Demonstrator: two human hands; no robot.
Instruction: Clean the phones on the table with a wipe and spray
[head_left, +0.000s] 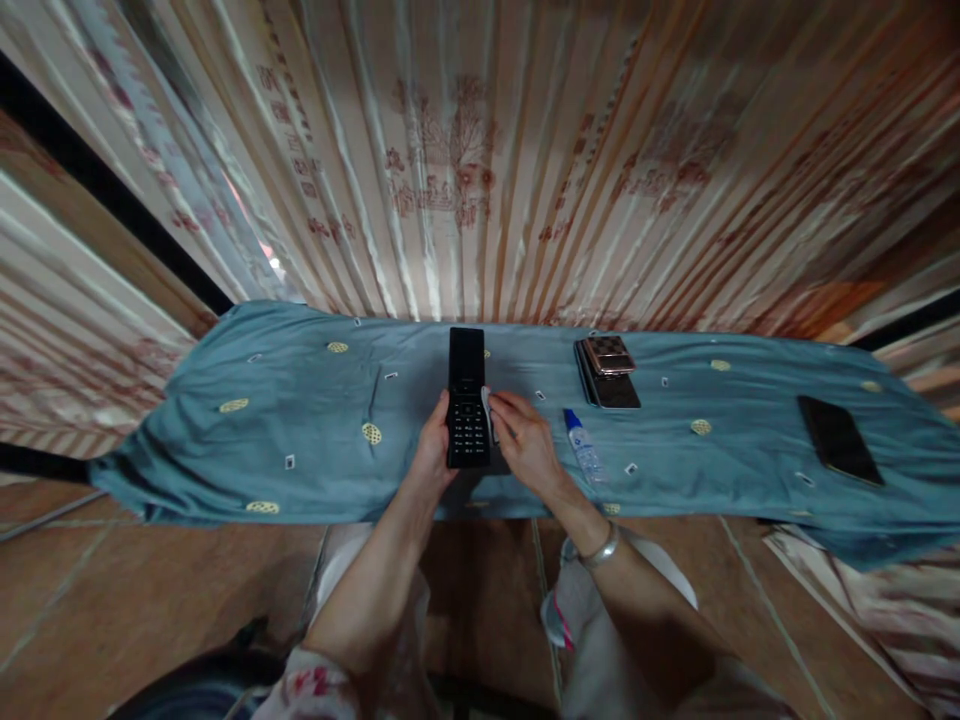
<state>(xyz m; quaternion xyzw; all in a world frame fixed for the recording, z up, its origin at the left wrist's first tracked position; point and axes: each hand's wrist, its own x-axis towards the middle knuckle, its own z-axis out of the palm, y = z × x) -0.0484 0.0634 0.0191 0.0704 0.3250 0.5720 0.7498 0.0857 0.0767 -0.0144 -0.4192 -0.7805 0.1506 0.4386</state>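
An unfolded black flip phone [469, 432] is held over the cloth, its number keys facing up and its dark screen half pointing away from me. My left hand [433, 440] grips the phone along its left edge. At the phone's right edge, my right hand [523, 437] pinches a small white cloth or wipe [487, 412] against the side near the keypad. Most of that white piece is hidden by my fingers. A clear bottle with a blue cap [583, 443] lies just right of my right hand.
A blue patterned cloth [300, 400] covers the long narrow table. Behind the bottle lies a stack of phones [619, 385] topped by a checkered brown item [607, 354]. Another dark phone [840, 440] rests at the far right. A pleated curtain [442, 150] hangs along the back edge.
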